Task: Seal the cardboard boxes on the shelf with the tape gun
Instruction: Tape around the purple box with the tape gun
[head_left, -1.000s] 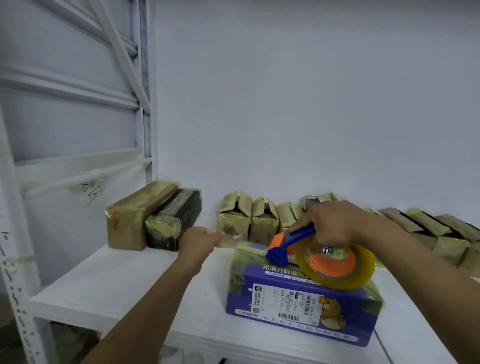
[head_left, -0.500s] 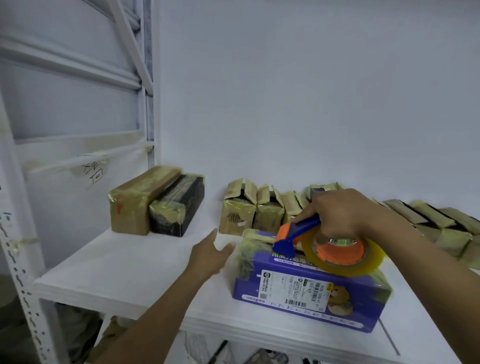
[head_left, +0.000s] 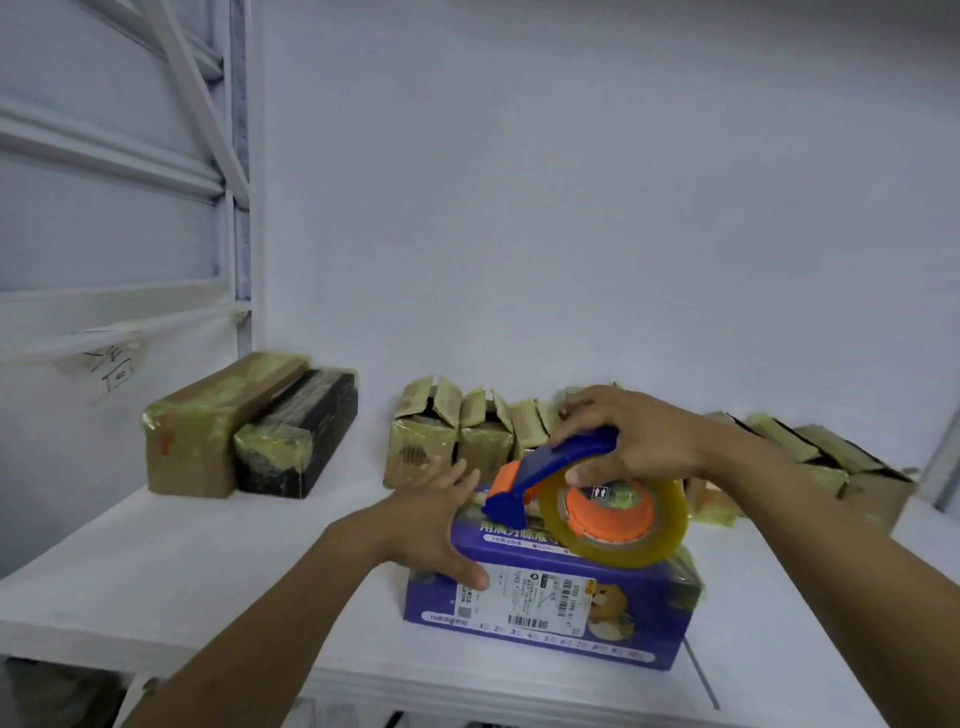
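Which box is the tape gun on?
The purple box at the front: left hand braces it, tape gun rests on top. Others, brown or black, line the wall.

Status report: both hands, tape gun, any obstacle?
Left hand open, resting on purple printed cardboard box. Right hand grips blue-orange plastic tape gun on box top. No obstacle seen.

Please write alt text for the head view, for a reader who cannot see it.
A right hand holds a blue and orange tape gun on top of a purple box on a white shelf, while the left hand rests on the box's left end. Open cardboard boxes stand behind by the wall.
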